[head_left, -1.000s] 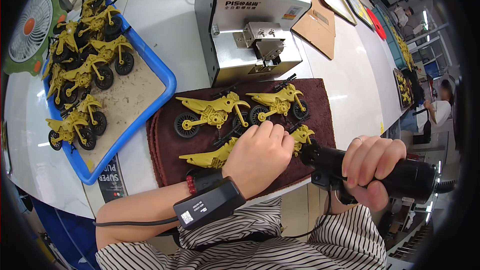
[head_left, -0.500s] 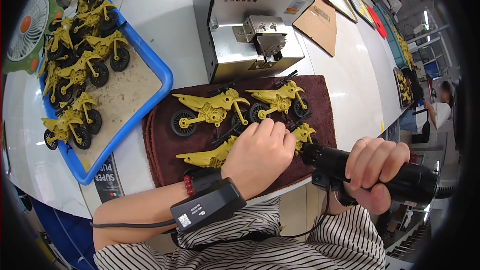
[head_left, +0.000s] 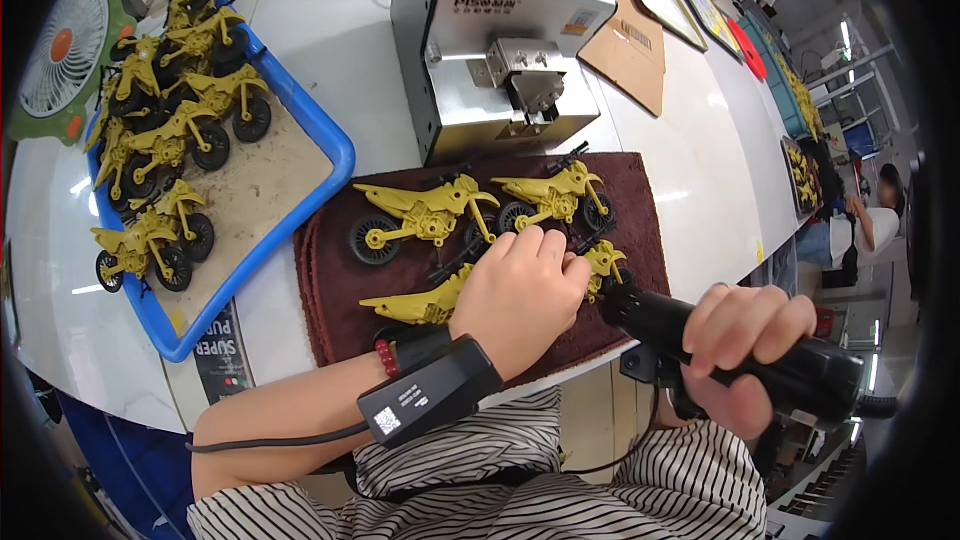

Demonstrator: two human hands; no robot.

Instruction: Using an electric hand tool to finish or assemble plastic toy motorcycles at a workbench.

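Yellow toy motorcycles with black wheels lie on a folded dark-red towel. Two are in the far row: a left one (head_left: 428, 213) and a right one (head_left: 553, 193). In the near row, my left hand (head_left: 522, 295) partly covers a left one (head_left: 412, 306) and a right one (head_left: 604, 262). Its curled fingers grip the near right toy; the fingertips are hidden underneath. My right hand (head_left: 750, 350) is wrapped round a black electric screwdriver (head_left: 648, 318). The screwdriver's front end points left, close by that toy's front wheel; its tip cannot be made out.
A metal screw feeder machine (head_left: 500, 60) stands behind the towel (head_left: 335, 285). To the left is a blue-rimmed tray (head_left: 338, 155) piled with more toy motorcycles, beside a green-and-white fan (head_left: 62, 50). Cardboard (head_left: 628, 55) lies behind right. People are in the background at right.
The view has shifted slightly. My right hand and the screwdriver have tilted a little, with the rear end lower. My left hand stays on the near right toy motorcycle.
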